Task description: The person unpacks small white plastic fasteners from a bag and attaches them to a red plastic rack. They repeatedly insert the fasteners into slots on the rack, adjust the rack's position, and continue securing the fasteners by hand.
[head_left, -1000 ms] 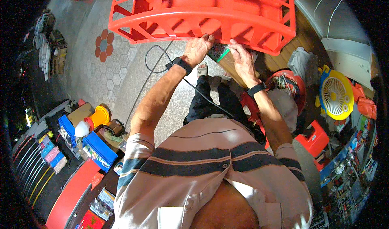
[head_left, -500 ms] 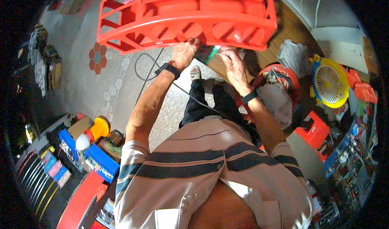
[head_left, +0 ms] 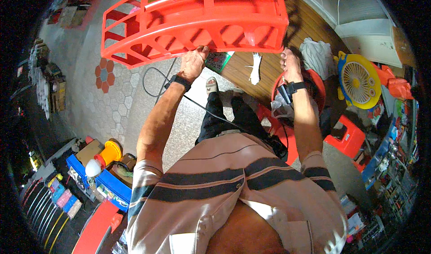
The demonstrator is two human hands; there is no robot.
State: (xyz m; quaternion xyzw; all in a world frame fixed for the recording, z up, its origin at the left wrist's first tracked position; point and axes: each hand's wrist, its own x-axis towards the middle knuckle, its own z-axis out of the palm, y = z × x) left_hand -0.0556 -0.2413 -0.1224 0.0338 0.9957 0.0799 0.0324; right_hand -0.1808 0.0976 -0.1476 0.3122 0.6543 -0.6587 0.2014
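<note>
A large red plastic rack with slatted, open sides fills the top of the view, tipped with its open side facing me. My left hand grips its lower edge left of the middle, fingers tucked behind the rim. At the lower right corner my right hand is closed, its curled fingers against the rack; the fingertips are partly hidden. Below the rack a bundle of white cable ties lies on the wooden tabletop. Beside it is a dark, green-edged packet, partly covered by the rack.
A red tub with a clear bag stands by my right forearm, near a grey cloth and a yellow-rimmed fan. A red stool is further right. Blue bins sit lower left. A black cable loops past my left wrist.
My right hand has let go of a thin white strip and moved right to the rack's corner, uncovering the cable ties. The rack and left hand sit slightly further left in view.
</note>
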